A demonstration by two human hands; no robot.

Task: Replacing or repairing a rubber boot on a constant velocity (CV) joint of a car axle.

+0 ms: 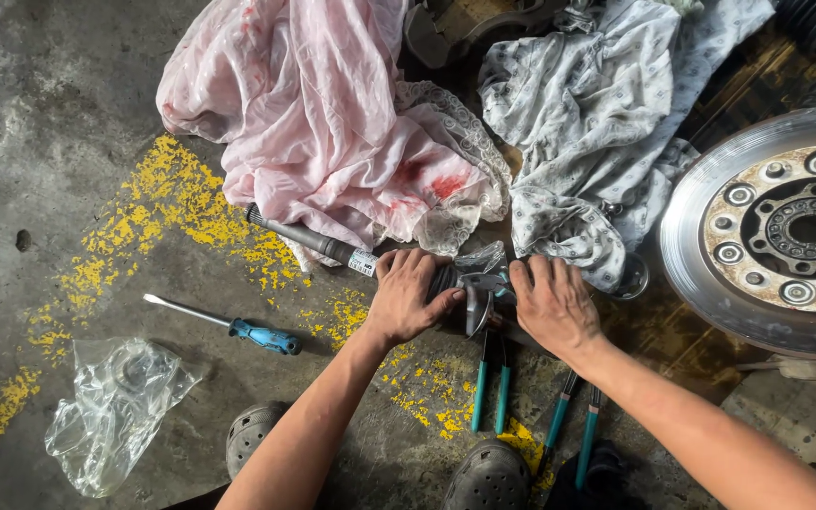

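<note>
A metal shaft (309, 238) was seen lying on the concrete floor (40, 113), running from the far left down toward the middle of the scene, where it passed under the two hands. The shaft was dark grey and round, with a small white label near the hands, and its far part was partly covered by a pink cloth (314, 123). At the end between the hands a black ribbed rubber boot (448, 280) was fitted, with crumpled clear plastic (480, 257) lying just over it.

The left hand (406, 297) was laid over the shaft and boot, its grip closed around them with the thumb pressed against the boot's near side. The right hand (552, 304) was placed just to the right, fingers curled down over the joint end; what was held under it could not be told for certain, though the grip looked pressed together on the part.

Two pairs of pliers with teal handles (491, 382) were lying near the hands, one below the boot and one (573, 425) further right under the right forearm. A screwdriver with a blue handle (238, 328) was resting on the floor to the left, among patches of worn yellow paint. A clear plastic bag (115, 406) was lying at the near left. A grey patterned cloth (597, 123) was heaped at the far right, and a brake disc (701, 236) was seen at the right edge.
</note>
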